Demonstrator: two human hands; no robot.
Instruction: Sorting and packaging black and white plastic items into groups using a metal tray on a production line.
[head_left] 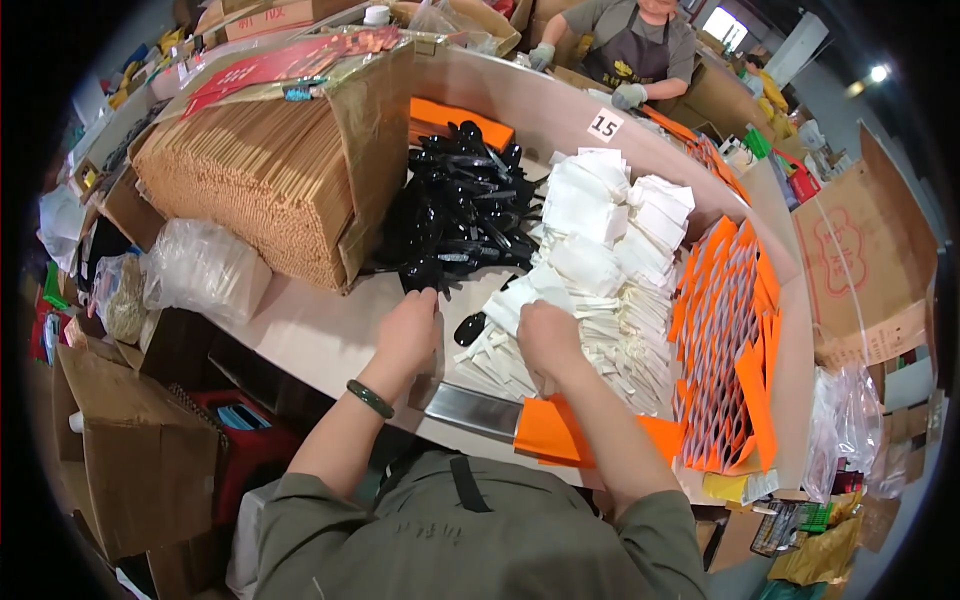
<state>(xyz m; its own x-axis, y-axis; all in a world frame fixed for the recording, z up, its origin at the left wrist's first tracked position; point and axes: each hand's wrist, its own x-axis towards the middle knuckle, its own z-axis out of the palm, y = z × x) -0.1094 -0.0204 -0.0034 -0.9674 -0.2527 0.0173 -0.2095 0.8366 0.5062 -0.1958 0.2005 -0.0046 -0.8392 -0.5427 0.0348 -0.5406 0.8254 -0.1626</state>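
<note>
With big piles left on the table (320,335), the work looks far from done: the left hand (408,330) pinches 1 black spoon (425,275) at the heap's near edge, the right hand (548,335) curls closed on white packets (590,270).

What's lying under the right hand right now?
The right hand rests on a pile of white paper packets. Whatever its fingers grip, and the table beneath, is covered.

Worktop (300,335): bare strip at 9 o'clock; chopstick box (270,180) at 11, black spoons (455,215) at 12, napkins (600,270) at 2 block.
</note>
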